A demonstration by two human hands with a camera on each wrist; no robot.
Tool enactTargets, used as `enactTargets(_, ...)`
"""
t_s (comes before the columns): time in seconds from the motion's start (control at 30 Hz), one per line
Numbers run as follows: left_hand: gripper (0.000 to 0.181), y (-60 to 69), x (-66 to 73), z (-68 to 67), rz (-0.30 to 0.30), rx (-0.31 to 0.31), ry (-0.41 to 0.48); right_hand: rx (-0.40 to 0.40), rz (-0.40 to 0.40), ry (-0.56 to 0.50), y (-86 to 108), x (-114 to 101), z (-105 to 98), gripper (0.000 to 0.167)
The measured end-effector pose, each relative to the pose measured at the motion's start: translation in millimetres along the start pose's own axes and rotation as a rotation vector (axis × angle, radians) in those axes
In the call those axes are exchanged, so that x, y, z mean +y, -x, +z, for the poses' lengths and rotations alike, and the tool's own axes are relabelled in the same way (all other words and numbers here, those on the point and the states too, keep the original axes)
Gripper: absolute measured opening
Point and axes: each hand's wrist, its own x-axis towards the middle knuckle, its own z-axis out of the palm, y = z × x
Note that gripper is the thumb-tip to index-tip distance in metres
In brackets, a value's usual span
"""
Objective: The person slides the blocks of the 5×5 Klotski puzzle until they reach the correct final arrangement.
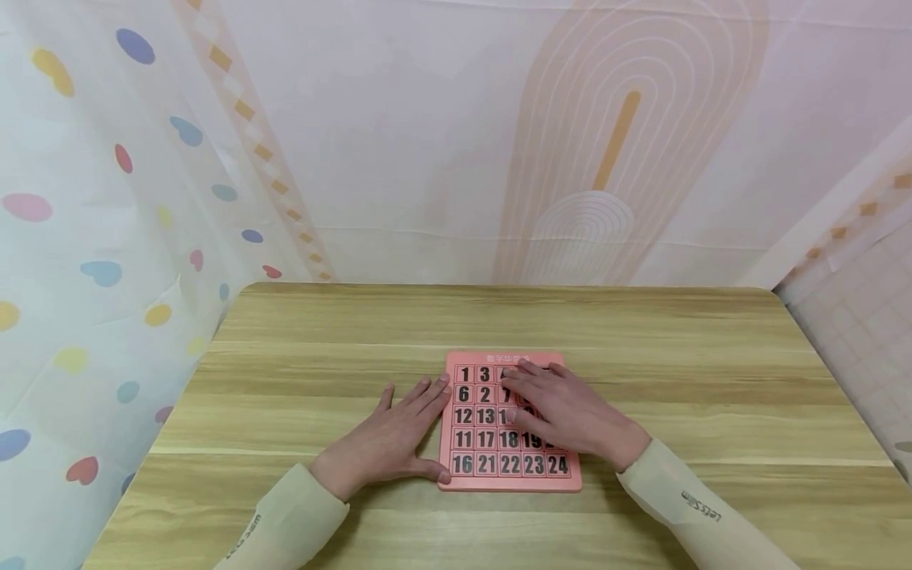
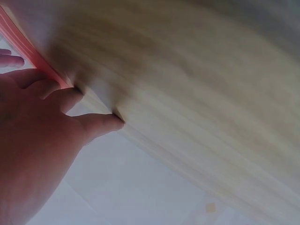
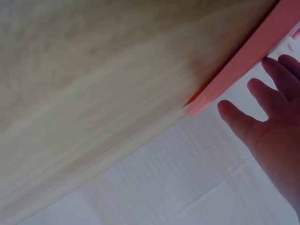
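A pink board (image 1: 510, 484) with rows of black-numbered tiles lies flat on the wooden table. Its bottom row reads 16, 21, 22, 23, 24. Along its left edge the left hand (image 1: 388, 440) is spread, with fingertips and thumb touching the frame; in the left wrist view that hand (image 2: 44, 117) is beside the pink edge (image 2: 35, 58). Over the upper right tiles lies the right hand (image 1: 570, 412), its fingers slightly bent, hiding several numbers. The right wrist view has this hand (image 3: 276, 122) above the board's side (image 3: 239, 63), its fingers apart.
The wooden table (image 1: 342, 324) extends around the board on all sides. Behind it hangs a pale curtain (image 1: 399, 142) with arch patterns, and at the left a white cloth (image 1: 93, 214) with coloured dots and hearts.
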Motion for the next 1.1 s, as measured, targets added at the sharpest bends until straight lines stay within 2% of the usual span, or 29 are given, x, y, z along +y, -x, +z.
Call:
enactTargets(0.3, 0.119, -0.5, 0.3, 0.0, 0.001, 0.005, -0.011, -0.014, 0.065, -0.039, 11.2, 5.7, -4.8, 0.061)
enactTargets(1.1, 0.119, -0.4, 0.5, 0.1, 0.000, 0.004, -0.012, 0.051, 0.074, -0.024, 19.3, 12.2, -5.2, 0.053)
